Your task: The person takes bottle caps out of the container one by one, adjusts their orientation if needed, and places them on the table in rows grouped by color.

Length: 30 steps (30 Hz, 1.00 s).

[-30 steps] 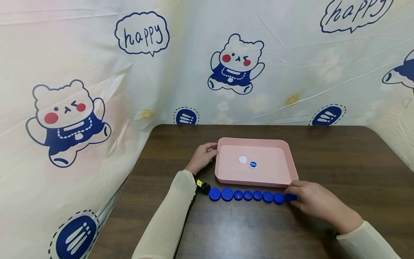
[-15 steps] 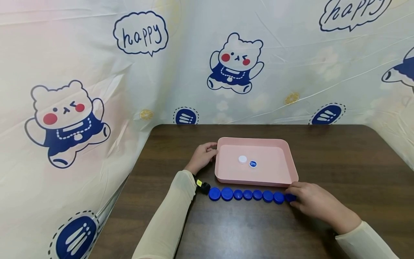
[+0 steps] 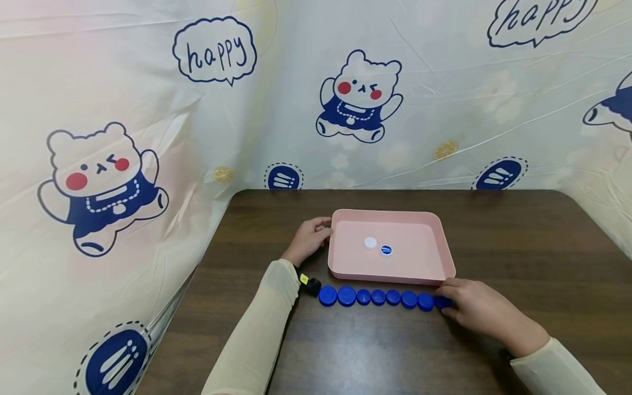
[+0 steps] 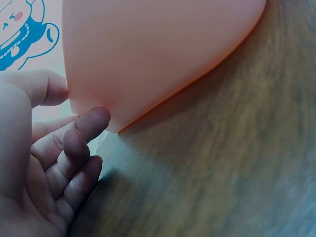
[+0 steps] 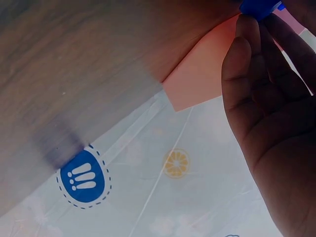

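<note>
My left hand [image 3: 307,240] touches the left side of a pink tray [image 3: 340,272]; its thumb and fingertips lie against the wall from outside. In the left wrist view the other fingers [image 4: 84,173] bend loosely below the tray's corner. Between the thumb and fingers of my right hand [image 3: 481,307] is a blue bottle cap [image 3: 443,302], partly hidden by them, at the right end of a row of several blue bottle caps [image 3: 378,297] on the table. The right wrist view shows this pinched cap [image 5: 259,7] at its top edge, beside the tray.
Inside the tray lie a white cap [image 3: 370,243] and a small cap with a blue and white top [image 3: 387,250]. A dark brown wooden table [image 3: 365,351] carries everything. Behind it hangs a pale cloth [image 3: 291,99] with bear prints.
My right hand has shifted very slightly at the right end of the row, still on the blue bottle cap. The left hand, tray and other caps stay put.
</note>
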### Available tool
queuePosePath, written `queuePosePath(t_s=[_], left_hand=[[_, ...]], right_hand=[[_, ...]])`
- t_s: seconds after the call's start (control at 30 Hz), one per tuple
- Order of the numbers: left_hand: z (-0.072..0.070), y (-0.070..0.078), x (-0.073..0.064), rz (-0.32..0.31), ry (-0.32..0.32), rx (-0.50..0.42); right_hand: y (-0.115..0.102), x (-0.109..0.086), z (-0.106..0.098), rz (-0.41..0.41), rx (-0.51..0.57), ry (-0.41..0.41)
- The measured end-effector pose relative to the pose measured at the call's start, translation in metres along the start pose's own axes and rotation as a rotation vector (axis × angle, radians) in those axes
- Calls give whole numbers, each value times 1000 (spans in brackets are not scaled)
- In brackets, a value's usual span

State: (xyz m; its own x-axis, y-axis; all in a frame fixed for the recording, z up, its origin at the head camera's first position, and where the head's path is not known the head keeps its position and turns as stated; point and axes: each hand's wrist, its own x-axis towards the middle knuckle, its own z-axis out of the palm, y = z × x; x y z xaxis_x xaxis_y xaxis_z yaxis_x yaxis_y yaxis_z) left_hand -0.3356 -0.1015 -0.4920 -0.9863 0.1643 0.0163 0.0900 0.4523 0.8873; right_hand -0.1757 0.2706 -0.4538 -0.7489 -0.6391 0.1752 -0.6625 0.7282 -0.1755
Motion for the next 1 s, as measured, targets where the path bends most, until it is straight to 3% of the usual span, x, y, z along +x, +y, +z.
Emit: queuePosePath(t_s=[1.0], left_hand=[[-1,-2,0,6,-1,1]], right_hand=[[-2,1,-2,32,-3,-51]])
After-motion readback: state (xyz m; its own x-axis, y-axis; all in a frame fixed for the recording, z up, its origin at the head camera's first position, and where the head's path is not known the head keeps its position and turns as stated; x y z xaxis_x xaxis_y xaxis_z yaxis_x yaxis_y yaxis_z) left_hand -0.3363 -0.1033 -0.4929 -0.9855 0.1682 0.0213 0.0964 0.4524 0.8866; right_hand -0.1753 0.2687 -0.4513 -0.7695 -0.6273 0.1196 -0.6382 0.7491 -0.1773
